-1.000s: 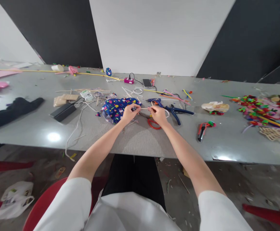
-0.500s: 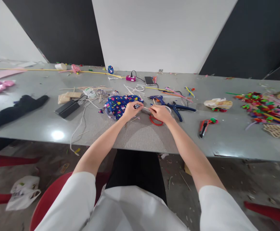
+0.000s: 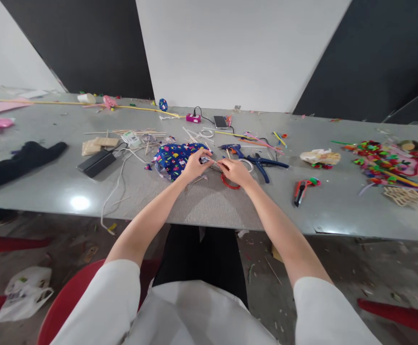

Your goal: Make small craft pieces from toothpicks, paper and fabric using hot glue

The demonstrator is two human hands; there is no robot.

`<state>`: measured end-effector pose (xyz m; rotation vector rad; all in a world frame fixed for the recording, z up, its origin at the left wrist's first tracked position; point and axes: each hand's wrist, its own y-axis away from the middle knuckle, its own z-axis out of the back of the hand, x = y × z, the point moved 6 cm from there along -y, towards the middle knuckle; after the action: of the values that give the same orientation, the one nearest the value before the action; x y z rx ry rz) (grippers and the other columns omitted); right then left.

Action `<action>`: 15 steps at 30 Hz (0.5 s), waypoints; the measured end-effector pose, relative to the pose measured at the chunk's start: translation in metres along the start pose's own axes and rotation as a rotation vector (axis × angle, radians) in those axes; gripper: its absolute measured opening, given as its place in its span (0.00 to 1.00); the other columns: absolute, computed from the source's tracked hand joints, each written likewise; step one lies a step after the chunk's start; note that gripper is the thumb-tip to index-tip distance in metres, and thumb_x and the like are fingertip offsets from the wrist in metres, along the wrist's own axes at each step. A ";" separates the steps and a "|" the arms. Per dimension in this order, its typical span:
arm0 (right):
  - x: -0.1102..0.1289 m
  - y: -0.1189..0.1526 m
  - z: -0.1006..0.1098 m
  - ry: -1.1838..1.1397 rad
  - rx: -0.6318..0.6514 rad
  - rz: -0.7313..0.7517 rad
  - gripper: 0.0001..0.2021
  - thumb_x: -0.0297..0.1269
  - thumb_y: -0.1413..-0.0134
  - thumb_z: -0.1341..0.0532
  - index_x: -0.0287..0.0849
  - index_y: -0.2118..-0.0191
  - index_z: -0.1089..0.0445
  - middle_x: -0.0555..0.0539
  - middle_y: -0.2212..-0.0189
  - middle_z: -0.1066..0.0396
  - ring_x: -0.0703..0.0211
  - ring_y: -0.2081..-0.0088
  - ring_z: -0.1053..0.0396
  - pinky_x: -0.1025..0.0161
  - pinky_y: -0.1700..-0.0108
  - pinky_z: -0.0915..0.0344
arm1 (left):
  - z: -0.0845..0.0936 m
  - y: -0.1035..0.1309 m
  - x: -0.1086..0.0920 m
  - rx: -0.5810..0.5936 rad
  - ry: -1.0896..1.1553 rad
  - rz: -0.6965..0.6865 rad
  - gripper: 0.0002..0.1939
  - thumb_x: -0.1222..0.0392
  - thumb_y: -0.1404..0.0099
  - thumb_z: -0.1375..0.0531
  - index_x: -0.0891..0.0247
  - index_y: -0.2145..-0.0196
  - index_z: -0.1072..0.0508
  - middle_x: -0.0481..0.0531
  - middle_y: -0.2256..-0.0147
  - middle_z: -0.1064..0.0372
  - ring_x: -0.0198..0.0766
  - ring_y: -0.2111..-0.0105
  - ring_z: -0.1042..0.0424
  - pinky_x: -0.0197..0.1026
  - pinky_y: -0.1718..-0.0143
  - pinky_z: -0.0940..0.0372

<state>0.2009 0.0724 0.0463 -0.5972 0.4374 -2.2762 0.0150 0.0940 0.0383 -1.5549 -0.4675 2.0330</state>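
Observation:
Over the middle of the table my left hand [image 3: 195,164] is closed in a pinch, with a small dark and pale piece at its fingertips that I cannot make out. My right hand [image 3: 234,171] pinches the end of a thin pale strip [image 3: 215,163] that spans the short gap between the hands. A blue patterned cloth [image 3: 171,160] lies beside and partly behind my left hand. Just under my right hand is a red ring-shaped piece [image 3: 229,184]. Behind that hand lie a blue glue gun [image 3: 235,148] and blue-handled pliers [image 3: 263,167].
To the left are a black adapter [image 3: 97,164] with a white cable [image 3: 118,184], wooden pieces [image 3: 91,146] and a dark cloth [image 3: 22,163]. A phone [image 3: 220,122] lies at the back. A utility knife [image 3: 299,193] and colourful craft pieces [image 3: 388,160] lie to the right.
My right hand has moved closer to my left, narrowing the gap between the fingertips. The view has shifted slightly; the things on the table appear to lie as before.

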 end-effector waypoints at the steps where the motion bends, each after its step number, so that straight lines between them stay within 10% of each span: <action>1: 0.000 0.000 -0.001 -0.007 -0.010 -0.012 0.18 0.46 0.23 0.48 0.44 0.48 0.23 0.41 0.53 0.18 0.48 0.53 0.21 0.57 0.52 0.33 | 0.000 0.000 0.002 -0.015 0.003 0.002 0.14 0.56 0.36 0.30 0.63 0.55 0.25 0.56 0.56 0.23 0.40 0.58 0.22 0.42 0.52 0.30; 7: 0.000 -0.002 -0.004 -0.063 -0.092 -0.141 0.19 0.50 0.24 0.47 0.45 0.50 0.23 0.45 0.67 0.20 0.52 0.68 0.24 0.58 0.62 0.35 | 0.006 -0.004 0.017 -0.215 0.175 0.036 0.32 0.36 0.31 0.35 0.54 0.38 0.35 0.59 0.47 0.26 0.45 0.49 0.23 0.49 0.48 0.27; 15: 0.006 -0.002 -0.002 -0.168 -0.119 -0.190 0.20 0.52 0.25 0.47 0.44 0.52 0.23 0.46 0.69 0.20 0.53 0.68 0.24 0.59 0.60 0.33 | 0.019 -0.007 0.014 -0.279 0.094 0.054 0.31 0.29 0.26 0.47 0.58 0.51 0.21 0.59 0.50 0.21 0.46 0.48 0.23 0.51 0.43 0.29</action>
<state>0.1946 0.0699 0.0471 -0.9176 0.4518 -2.3658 -0.0042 0.1091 0.0368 -1.8357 -0.7036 1.9899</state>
